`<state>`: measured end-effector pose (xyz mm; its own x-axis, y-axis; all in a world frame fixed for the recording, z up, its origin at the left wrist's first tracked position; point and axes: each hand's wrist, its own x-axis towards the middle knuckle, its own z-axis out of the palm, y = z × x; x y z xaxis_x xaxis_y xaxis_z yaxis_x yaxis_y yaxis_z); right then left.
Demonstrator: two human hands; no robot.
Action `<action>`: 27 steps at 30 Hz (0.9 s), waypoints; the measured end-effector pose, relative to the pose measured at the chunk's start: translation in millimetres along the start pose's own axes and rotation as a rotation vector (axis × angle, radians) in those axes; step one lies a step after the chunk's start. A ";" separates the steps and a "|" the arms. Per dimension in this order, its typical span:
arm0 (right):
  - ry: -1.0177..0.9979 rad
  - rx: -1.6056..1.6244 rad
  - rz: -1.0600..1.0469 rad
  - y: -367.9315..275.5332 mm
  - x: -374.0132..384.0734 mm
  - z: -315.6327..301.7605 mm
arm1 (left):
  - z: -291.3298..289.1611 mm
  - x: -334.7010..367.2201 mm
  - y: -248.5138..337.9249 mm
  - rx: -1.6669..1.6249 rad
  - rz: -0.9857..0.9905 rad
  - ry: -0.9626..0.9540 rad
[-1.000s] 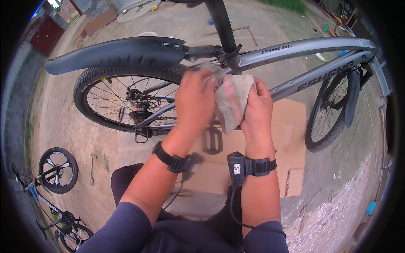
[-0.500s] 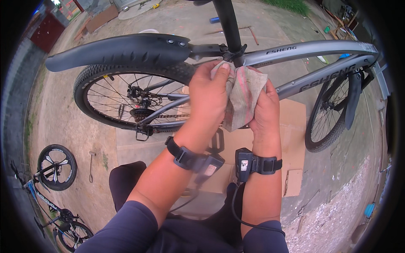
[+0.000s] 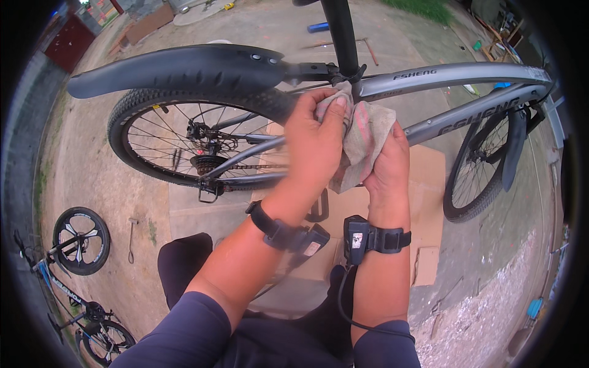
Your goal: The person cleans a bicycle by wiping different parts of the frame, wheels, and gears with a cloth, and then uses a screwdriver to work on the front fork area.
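A grey bicycle (image 3: 423, 83) stands across the view in front of me, its rear wheel (image 3: 162, 138) to the left. Below the black seat post (image 3: 338, 37), both my hands are on a worn beige rag (image 3: 363, 144) with pink stripes. My left hand (image 3: 316, 138) pinches the rag's upper left part, thumb on top, close to the frame joint. The rag's right edge is in my right hand (image 3: 391, 159), fingers curled behind the cloth. The frame tube behind the rag is hidden. Over the rear tyre runs a black mudguard (image 3: 184, 69).
Flattened cardboard (image 3: 423, 202) lies under the bicycle. A second, smaller bicycle (image 3: 67, 288) is at the lower left, near a metal rod tool (image 3: 132, 239) on the concrete. A blue cylinder (image 3: 318, 27) and a thin bent rod (image 3: 370, 52) lie beyond the frame.
My left hand has shifted slightly right and bunched the top of the rag. My right hand has barely moved. The bicycle's rear appears slightly shifted right in the view.
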<state>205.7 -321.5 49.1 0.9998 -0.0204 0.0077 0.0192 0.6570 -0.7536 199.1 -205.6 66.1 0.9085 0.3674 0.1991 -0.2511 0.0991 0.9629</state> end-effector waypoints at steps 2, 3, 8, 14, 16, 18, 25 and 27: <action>0.015 -0.001 -0.001 -1.2 -1.1 1.8 | 1.6 8.0 -5.7 -0.011 -0.055 0.073; 0.022 -0.002 -0.001 -1.5 -1.8 2.6 | -0.6 9.2 -8.3 -0.074 -0.109 0.097; 0.004 -0.033 0.002 -0.9 -1.8 -3.3 | 2.9 8.9 3.9 -0.195 -0.159 0.118; 0.034 0.052 0.015 -7.1 -3.2 -6.7 | -1.5 -3.9 4.3 -0.006 -0.124 -0.108; 0.015 0.042 0.049 -7.8 -5.4 -7.0 | -8.4 -13.5 10.2 0.091 -0.106 -0.199; -0.014 0.051 0.095 -7.8 -9.9 -4.6 | -12.2 -21.4 17.0 0.159 -0.065 -0.227; -0.063 0.088 0.197 -5.6 -19.7 -8.4 | -30.1 -31.3 9.6 0.373 0.339 -0.433; -0.009 0.060 0.152 -5.8 -23.2 0.3 | -35.8 -39.2 0.8 0.530 0.395 -0.503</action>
<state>182.5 -324.6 53.5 0.9912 0.0893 -0.0975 -0.1321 0.6958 -0.7059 151.4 -186.8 52.5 0.8591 -0.1858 0.4768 -0.5062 -0.4455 0.7385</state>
